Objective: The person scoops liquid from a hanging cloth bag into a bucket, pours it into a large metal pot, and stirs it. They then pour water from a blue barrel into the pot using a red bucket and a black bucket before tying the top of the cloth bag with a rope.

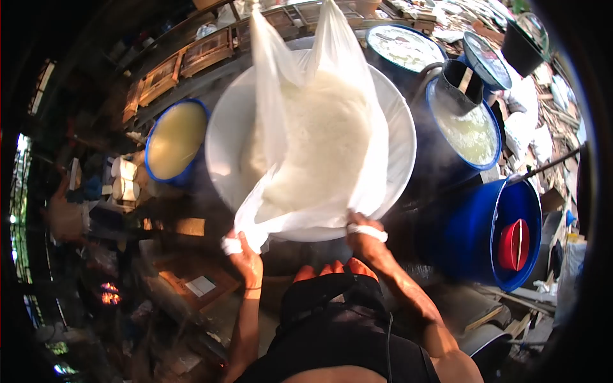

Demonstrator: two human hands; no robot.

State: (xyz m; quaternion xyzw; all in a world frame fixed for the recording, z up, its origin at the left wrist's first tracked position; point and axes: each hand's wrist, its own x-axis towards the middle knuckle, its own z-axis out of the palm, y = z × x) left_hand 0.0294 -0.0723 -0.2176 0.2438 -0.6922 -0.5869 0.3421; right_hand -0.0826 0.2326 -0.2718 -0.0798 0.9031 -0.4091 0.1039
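A white cloth (378,150) hangs from above by two gathered corners, spread inside a wide white basin (220,137). Pale, cloudy liquid (319,137) fills the sagging cloth. At the basin's near left, my left hand (246,256) is closed around one near corner of the cloth. The other near corner is wrapped about my right hand (367,239), which grips it at the near right rim. Between my hands the cloth's edge stretches across the near side of the basin. What holds the far corners lies outside the view.
A blue barrel of yellowish liquid (175,140) stands left. On the right are a blue barrel of cloudy liquid (469,134), a dark pail (461,86) and a blue barrel (460,230) holding a red container (514,245). A fire (110,295) glows lower left.
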